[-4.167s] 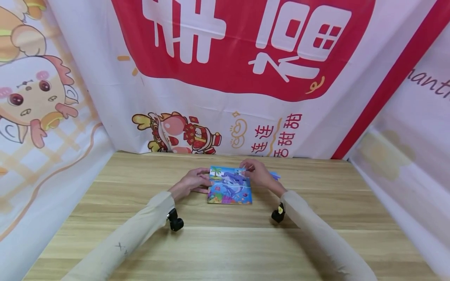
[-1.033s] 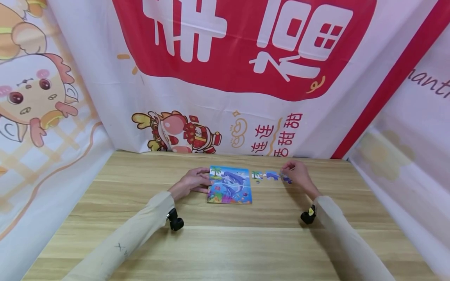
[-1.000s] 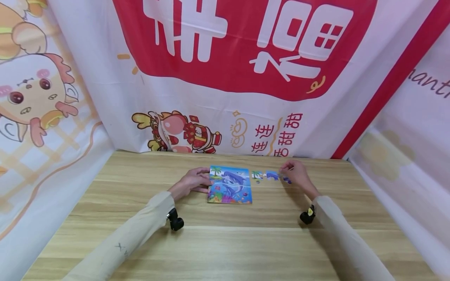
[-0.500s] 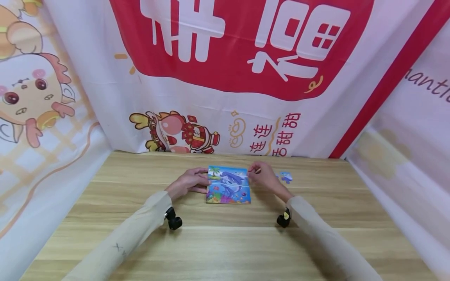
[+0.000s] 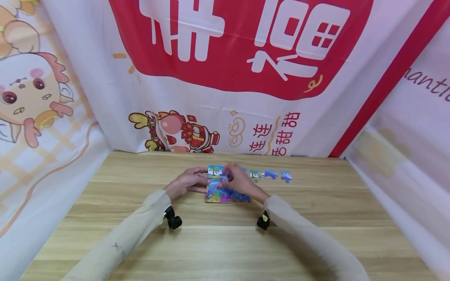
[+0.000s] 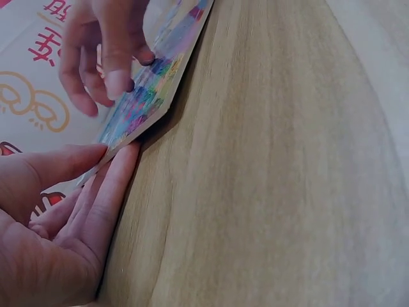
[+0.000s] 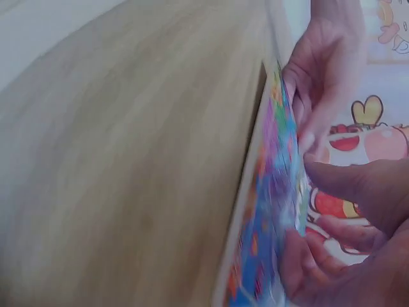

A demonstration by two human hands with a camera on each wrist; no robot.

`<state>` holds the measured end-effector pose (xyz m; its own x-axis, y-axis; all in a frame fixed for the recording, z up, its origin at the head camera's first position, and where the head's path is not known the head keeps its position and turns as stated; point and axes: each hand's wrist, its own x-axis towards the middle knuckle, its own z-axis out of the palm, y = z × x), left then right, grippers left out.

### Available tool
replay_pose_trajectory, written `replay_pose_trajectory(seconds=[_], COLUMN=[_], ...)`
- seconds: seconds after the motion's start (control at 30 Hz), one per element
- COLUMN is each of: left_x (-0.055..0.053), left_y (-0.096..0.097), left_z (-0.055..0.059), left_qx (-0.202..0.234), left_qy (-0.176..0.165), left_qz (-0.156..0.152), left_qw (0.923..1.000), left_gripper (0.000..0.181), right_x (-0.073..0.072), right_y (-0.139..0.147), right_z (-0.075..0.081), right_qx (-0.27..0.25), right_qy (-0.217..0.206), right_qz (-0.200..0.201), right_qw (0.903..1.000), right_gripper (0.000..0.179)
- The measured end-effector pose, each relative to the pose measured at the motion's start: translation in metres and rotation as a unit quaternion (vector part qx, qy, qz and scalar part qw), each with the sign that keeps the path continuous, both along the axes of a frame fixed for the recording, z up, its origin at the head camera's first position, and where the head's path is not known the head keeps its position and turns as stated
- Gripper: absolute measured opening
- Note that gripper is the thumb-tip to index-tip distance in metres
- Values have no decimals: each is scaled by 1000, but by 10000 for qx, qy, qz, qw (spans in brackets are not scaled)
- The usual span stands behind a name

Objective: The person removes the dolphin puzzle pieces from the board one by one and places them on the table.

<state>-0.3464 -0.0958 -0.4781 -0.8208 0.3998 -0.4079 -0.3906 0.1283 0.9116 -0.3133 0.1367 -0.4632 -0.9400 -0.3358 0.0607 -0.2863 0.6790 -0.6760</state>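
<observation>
Puzzle board [image 5: 219,196] is lying on the bench [image 5: 218,246]; I'm pinching its edge with left fingers [image 6: 114,187], right fingers [image 6: 116,54] arching over it, seemingly empty — three pieces [image 5: 270,175] are lying loose alongside, what's left inside looking unclear.

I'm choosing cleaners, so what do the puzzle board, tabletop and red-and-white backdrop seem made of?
Puzzle board: wood or thick cardboard, perhaps glossy; a bare tan edge and pale sheen show.
Tabletop: wood or wood-effect laminate, smooth-looking; streaked grain shows.
Backdrop: probably printed fabric, matte; it hangs in soft creases.
</observation>
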Motion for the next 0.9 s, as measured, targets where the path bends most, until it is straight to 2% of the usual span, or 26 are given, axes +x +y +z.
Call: replay_pose_trajectory(seconds=[0.13,0.37,0.73,0.9], left_x=[0,-4,-3,-2], left_y=[2,0,-3,-4], left_z=[-1,-3,-3,-2], left_qx=[78,48,-14,-2], left_qy=[9,80,1,62], left_qz=[-81,-86,-8,-29], left_qw=[9999,9999,10000,10000], left_gripper=[62,53,52,54], right_x=[2,-3,-4,-4], right_y=[-4,-7,-10,-8], right_z=[-1,0,0,-3], right_qx=[372,349,92,-383], right_qy=[-59,92,-176,-56], right_qz=[192,396,251,412], right_qw=[9991,9986,9995,9984], right_gripper=[46,39,38,29])
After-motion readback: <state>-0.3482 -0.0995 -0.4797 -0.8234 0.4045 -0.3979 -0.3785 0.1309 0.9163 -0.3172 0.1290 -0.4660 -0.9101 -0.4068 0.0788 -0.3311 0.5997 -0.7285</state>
